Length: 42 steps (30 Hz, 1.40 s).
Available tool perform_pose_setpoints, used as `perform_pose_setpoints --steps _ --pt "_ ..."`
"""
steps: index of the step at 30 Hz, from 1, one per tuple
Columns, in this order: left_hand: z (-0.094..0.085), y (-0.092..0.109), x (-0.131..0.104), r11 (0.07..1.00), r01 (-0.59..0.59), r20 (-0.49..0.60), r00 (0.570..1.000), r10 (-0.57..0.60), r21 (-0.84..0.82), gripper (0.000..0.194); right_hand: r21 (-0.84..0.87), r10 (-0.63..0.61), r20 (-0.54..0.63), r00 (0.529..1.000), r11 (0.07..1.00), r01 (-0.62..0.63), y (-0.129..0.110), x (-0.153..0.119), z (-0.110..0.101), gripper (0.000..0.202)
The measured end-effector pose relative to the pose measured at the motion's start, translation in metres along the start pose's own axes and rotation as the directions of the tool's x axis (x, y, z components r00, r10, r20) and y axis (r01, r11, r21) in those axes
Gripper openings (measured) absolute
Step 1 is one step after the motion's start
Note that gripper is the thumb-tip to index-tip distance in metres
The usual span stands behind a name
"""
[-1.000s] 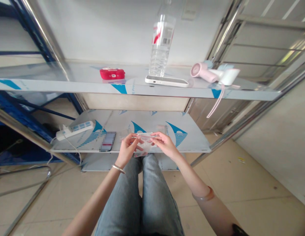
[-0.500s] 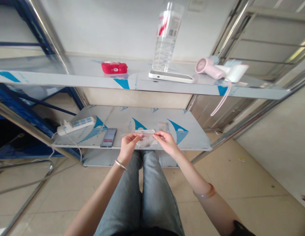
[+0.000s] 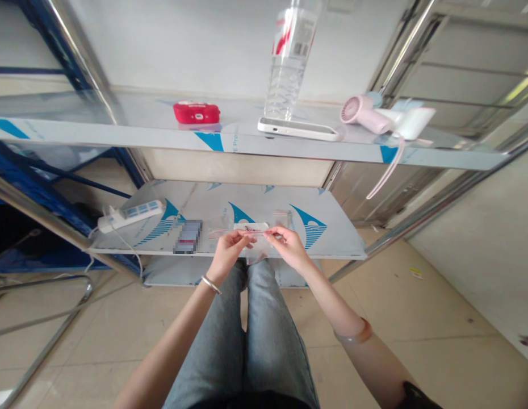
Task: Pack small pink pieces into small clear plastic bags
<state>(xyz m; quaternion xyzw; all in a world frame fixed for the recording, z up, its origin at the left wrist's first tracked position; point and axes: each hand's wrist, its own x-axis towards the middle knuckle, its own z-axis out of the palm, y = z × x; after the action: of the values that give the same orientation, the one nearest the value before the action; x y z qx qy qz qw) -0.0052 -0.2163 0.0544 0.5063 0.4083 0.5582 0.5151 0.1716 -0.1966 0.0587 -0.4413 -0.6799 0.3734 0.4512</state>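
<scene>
Between my hands hangs a small clear zip-lock bag [image 3: 258, 250] with a red line along its top edge. My left hand [image 3: 230, 249] pinches the left end of that edge, and my right hand [image 3: 288, 244] pinches the right end. What the bag holds is too small to make out. Just behind it lies a white sheet or tray [image 3: 252, 226] with small dark bits on it. More clear bags [image 3: 219, 227] lie to the left of my left hand, and another clear bag [image 3: 281, 217] lies behind my right hand.
A phone-like object [image 3: 188, 236], blurred out, and a white power strip [image 3: 131, 216] lie on the lower shelf [image 3: 332, 227]. On the upper shelf are a red case [image 3: 196, 113], a clear bottle [image 3: 287, 68], a white-edged phone [image 3: 298, 129] and a pink handheld fan [image 3: 365, 115].
My left hand has shifted slightly right and the hands are a little closer together. The bag now hangs lower over the shelf's front edge, uncovering more of the white sheet or tray.
</scene>
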Motion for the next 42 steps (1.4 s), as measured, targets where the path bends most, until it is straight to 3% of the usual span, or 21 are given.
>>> perform_pose_setpoints --steps 8,17,23,30,36,39,42 --pt "-0.003 -0.010 0.005 0.996 0.000 0.005 1.000 0.000 0.088 0.033 -0.038 -0.012 -0.023 1.000 0.999 0.011 0.007 0.002 0.002 0.029" --pt "-0.009 -0.018 0.012 0.978 -0.043 0.149 0.989 0.012 0.206 0.029 -0.022 0.036 0.040 0.999 0.999 -0.035 0.012 -0.001 0.005 0.026" --pt "-0.001 -0.015 0.013 0.930 -0.120 0.129 0.988 0.080 0.346 0.022 -0.077 0.002 0.041 0.999 0.997 0.001 0.019 0.001 0.010 0.019" --pt "0.001 -0.018 0.021 0.904 -0.113 0.121 0.990 0.068 0.413 0.015 -0.101 -0.004 0.034 0.999 0.995 0.007 0.032 0.004 0.012 0.016" --pt "-0.005 -0.039 0.033 0.845 -0.127 0.238 0.971 0.000 0.519 0.017 -0.253 0.040 0.270 0.962 0.967 0.031 0.038 0.006 0.000 0.013" --pt "-0.002 -0.059 0.037 0.834 -0.142 0.268 0.963 -0.008 0.533 0.017 -0.425 0.097 0.298 0.949 0.904 0.041 0.048 0.005 -0.004 0.014" --pt "0.002 -0.084 0.045 0.821 -0.135 0.277 0.960 -0.030 0.555 0.015 -0.481 0.145 0.316 0.938 0.876 0.026 0.069 0.004 -0.008 0.016"
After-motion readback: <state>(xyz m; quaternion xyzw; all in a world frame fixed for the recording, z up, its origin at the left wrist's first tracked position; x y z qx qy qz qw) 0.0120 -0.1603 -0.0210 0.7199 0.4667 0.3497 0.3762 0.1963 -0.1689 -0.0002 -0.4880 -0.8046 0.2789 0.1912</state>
